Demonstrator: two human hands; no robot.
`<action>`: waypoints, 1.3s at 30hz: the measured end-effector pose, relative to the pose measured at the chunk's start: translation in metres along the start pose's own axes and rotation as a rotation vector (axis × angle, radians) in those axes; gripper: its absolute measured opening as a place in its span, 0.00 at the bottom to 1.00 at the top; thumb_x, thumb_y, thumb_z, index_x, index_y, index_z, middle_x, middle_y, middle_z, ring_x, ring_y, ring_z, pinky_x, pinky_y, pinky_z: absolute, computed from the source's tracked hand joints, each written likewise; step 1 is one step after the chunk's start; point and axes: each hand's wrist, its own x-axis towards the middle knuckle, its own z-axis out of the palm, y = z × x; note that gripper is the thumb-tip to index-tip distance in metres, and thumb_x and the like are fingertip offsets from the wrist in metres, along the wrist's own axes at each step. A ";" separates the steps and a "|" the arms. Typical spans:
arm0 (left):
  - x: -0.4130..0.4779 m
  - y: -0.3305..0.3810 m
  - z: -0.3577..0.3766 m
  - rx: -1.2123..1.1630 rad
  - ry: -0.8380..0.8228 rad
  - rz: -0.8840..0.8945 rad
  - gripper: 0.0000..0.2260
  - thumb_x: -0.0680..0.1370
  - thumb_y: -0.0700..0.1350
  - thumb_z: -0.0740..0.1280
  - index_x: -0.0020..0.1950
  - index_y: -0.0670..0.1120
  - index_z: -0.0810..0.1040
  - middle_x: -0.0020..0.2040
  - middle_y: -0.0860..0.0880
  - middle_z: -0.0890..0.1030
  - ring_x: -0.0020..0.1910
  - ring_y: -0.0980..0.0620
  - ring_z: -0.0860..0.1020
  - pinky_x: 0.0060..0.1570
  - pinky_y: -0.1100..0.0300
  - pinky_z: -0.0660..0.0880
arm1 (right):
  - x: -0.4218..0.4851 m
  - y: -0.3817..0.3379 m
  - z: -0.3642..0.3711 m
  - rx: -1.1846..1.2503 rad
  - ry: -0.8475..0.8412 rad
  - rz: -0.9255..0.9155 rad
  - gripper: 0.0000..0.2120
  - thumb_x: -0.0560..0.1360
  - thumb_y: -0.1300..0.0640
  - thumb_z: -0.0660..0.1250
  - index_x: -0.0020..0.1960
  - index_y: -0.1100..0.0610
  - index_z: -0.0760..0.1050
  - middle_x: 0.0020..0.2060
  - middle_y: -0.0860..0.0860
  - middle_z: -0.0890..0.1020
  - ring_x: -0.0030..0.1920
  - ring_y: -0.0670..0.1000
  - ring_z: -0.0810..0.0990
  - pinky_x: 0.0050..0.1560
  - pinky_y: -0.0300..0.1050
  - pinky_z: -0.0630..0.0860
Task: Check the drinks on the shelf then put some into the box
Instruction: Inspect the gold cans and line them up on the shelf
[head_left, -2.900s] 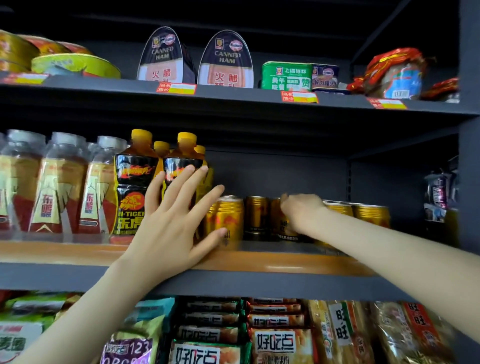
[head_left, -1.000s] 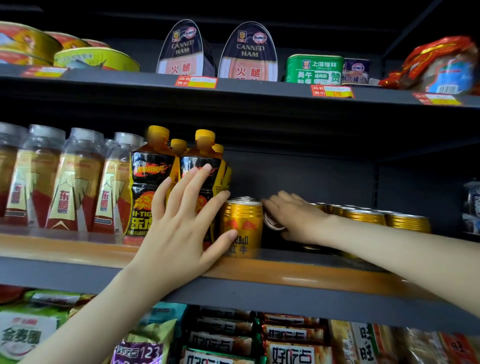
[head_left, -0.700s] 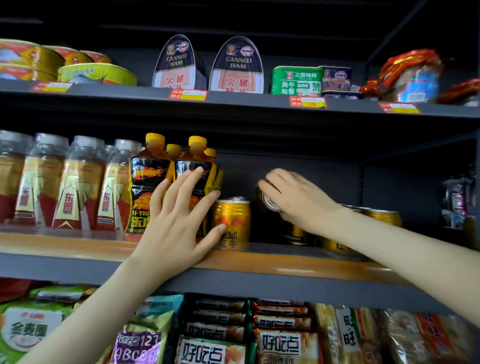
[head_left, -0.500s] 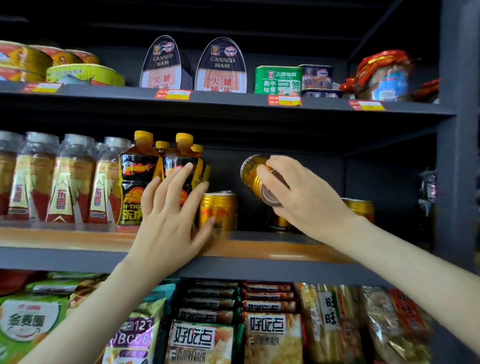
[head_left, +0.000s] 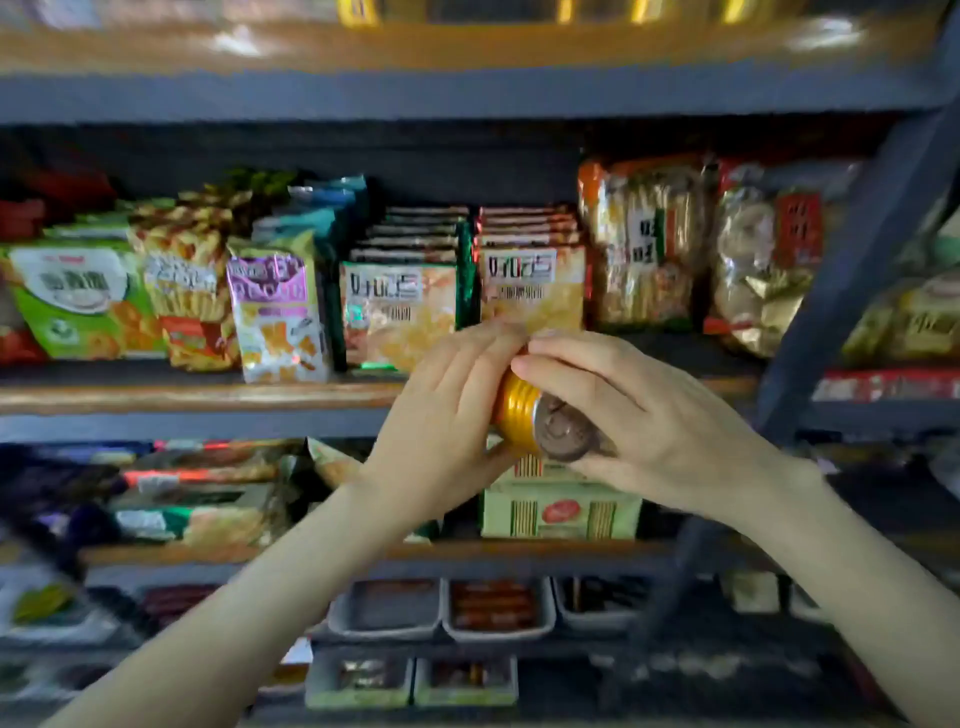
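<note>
A gold drink can (head_left: 524, 413) lies tilted on its side in front of the snack shelves, its grey end (head_left: 563, 428) turned toward me. My left hand (head_left: 447, 415) grips its body from the left, fingers curled over the top. From the right my right hand (head_left: 639, 415) holds the end of the can, fingers wrapped over it. The drinks shelf (head_left: 467, 52) shows only as a blurred orange edge at the top, with traces of gold cans above it. No box is in view.
Snack bags (head_left: 270, 306) and rice cracker packs (head_left: 644, 244) fill the shelf behind my hands. Below stand a green carton (head_left: 561, 512) and more packets, and lower down small grey trays (head_left: 493, 608). A dark shelf upright (head_left: 852, 270) slants at the right.
My right hand has carried the gold can down off the drinks shelf. My left hand has left the bottles and now holds the can too. The view has dropped to the snack shelves.
</note>
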 end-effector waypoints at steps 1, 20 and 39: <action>-0.015 0.003 0.010 -0.050 -0.075 -0.076 0.33 0.69 0.46 0.76 0.68 0.41 0.64 0.63 0.38 0.75 0.62 0.41 0.72 0.64 0.49 0.69 | -0.012 -0.005 0.010 0.074 -0.057 0.080 0.36 0.70 0.57 0.74 0.72 0.56 0.60 0.67 0.53 0.64 0.69 0.52 0.66 0.70 0.46 0.65; -0.087 0.049 0.022 -0.891 -0.463 -0.743 0.36 0.68 0.60 0.75 0.71 0.61 0.60 0.66 0.60 0.73 0.68 0.58 0.71 0.64 0.56 0.72 | -0.086 -0.036 0.076 1.971 0.300 1.355 0.39 0.58 0.47 0.83 0.63 0.59 0.73 0.55 0.59 0.80 0.52 0.56 0.82 0.45 0.50 0.81; -0.096 0.044 0.034 -1.246 -0.131 -1.406 0.30 0.65 0.52 0.77 0.63 0.44 0.74 0.53 0.46 0.84 0.52 0.47 0.83 0.47 0.56 0.79 | -0.072 -0.068 0.098 1.495 -0.209 1.147 0.28 0.66 0.38 0.72 0.65 0.40 0.71 0.60 0.41 0.79 0.61 0.45 0.78 0.62 0.49 0.75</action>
